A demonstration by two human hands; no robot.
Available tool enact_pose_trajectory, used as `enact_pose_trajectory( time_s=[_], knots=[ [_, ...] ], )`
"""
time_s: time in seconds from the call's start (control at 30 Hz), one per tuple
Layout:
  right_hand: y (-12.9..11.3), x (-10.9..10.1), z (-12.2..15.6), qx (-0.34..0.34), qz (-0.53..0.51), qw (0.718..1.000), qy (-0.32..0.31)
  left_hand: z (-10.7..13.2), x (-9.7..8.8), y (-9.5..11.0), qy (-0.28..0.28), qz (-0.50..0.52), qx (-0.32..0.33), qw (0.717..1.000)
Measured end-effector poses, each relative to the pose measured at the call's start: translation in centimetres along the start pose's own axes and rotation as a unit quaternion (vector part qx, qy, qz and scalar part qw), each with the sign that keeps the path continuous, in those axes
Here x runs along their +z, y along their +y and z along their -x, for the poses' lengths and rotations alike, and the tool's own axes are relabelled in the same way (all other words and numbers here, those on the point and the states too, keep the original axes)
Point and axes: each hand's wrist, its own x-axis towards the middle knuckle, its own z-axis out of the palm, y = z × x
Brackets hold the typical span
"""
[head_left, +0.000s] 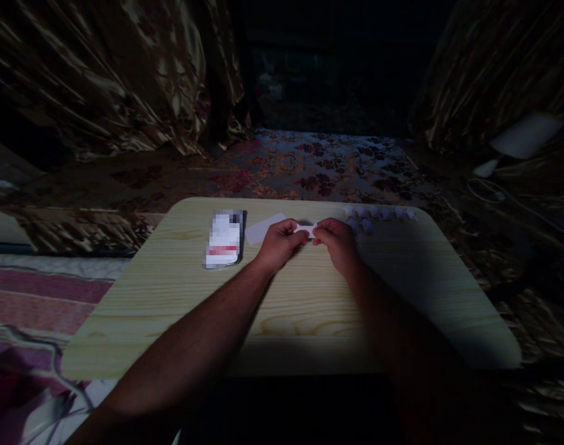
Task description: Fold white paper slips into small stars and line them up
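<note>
Between my two hands is a small piece of folded white paper (306,231), held just above the wooden table (300,296). The fingers of my left hand (280,243) pinch its left end. My right hand (337,242) grips the right end between thumb and fingers. To the left of my left hand lies a flat pale sheet of paper (264,228), partly behind that hand. Several small folded paper pieces (386,213), whitish and pointed, sit in rows beyond my right hand.
A blurred white pack or phone-like object (224,240) lies on the table's left side. Patterned cloth (319,164) covers the ledge behind, with curtains (170,74) at both sides. A white lamp (525,137) with a cable stands at the right. Striped bedding (45,296) is at the left.
</note>
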Motion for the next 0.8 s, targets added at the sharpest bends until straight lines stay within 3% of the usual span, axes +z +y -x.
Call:
enact_pose_trajectory(
  time_s=[0.27,0.5,0.8],
  knots=[
    [0.2,0.1,-0.1,-0.008,-0.01,1.0,0.014,0.1,0.1,0.1,0.001,0.01,-0.004,1.0],
    [-0.4,0.2,0.1,0.007,-0.012,1.0,-0.024,0.0,0.3,0.8,0.032,0.068,-0.022,0.997],
    [-0.9,0.2,0.1,0.019,0.017,1.0,0.01,0.1,0.5,1.1,0.04,0.088,-0.014,0.995]
  ],
)
